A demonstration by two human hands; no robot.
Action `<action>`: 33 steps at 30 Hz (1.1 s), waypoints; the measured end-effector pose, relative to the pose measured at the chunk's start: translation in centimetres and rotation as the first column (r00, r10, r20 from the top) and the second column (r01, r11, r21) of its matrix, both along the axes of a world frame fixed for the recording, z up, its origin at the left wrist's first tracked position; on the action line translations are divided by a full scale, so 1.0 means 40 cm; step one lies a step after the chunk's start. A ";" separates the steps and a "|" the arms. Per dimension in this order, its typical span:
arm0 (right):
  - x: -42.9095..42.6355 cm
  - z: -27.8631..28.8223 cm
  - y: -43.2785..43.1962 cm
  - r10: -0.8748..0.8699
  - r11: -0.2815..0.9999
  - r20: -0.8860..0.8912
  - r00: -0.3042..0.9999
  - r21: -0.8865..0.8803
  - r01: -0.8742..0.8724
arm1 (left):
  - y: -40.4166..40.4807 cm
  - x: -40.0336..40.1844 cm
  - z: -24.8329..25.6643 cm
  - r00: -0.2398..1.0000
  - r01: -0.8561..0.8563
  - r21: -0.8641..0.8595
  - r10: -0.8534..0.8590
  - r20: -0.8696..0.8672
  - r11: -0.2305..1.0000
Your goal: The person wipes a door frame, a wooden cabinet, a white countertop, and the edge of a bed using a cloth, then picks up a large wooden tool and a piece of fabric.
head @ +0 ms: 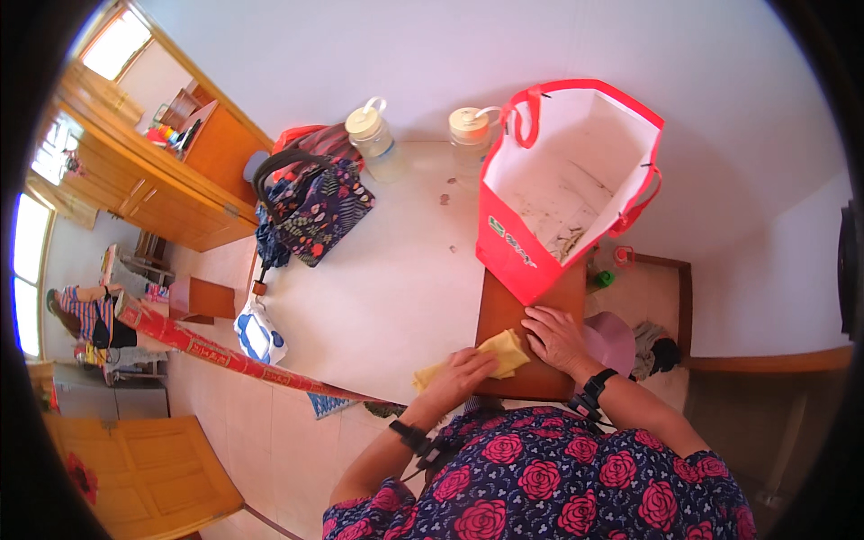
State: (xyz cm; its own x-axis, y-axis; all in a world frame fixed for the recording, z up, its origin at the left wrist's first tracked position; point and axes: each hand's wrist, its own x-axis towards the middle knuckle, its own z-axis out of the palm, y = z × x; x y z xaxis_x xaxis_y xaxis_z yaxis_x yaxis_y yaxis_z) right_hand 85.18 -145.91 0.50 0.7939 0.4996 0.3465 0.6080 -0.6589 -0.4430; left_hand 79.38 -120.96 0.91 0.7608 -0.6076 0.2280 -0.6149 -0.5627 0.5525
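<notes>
My left hand presses on a folded yellow cloth, its fingers curled over it. The cloth lies across the seam between the white tabletop and a reddish-brown wooden surface. My right hand rests on the wood with bent, slightly parted fingers and holds nothing visible. Its fingertips are close to the bottom corner of a large red paper gift bag; contact is unclear. The bag stands open at the top, its white inside marked with dark debris or stains.
Two clear plastic jars stand by the wall. A floral handbag, a wipes pack and a long red printed roll are leftward. A pink hat-like item lies right. A person is in the background.
</notes>
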 end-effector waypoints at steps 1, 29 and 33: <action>-0.004 0.000 0.000 -0.012 1.000 -0.012 1.000 -0.003 0.012 | 0.026 -0.013 -0.002 1.000 -0.009 0.024 0.008 0.018 1.000; 0.001 -0.020 -0.001 -0.029 0.999 0.032 0.999 -0.035 0.030 | 0.098 0.070 -0.031 0.966 -0.248 0.040 0.244 0.083 0.968; 0.001 -0.015 -0.004 -0.035 0.999 0.003 0.999 -0.033 0.035 | 0.252 0.154 -0.029 0.613 -0.785 0.024 0.772 0.168 0.619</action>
State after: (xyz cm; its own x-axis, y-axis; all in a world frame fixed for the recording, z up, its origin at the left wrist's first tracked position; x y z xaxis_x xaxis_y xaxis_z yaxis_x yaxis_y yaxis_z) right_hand 85.22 -146.07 -0.10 0.8100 0.4830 0.3326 0.5858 -0.6937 -0.4191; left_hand 85.55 -110.89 -0.24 0.9243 0.1780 0.3375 0.0179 -0.9037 0.4277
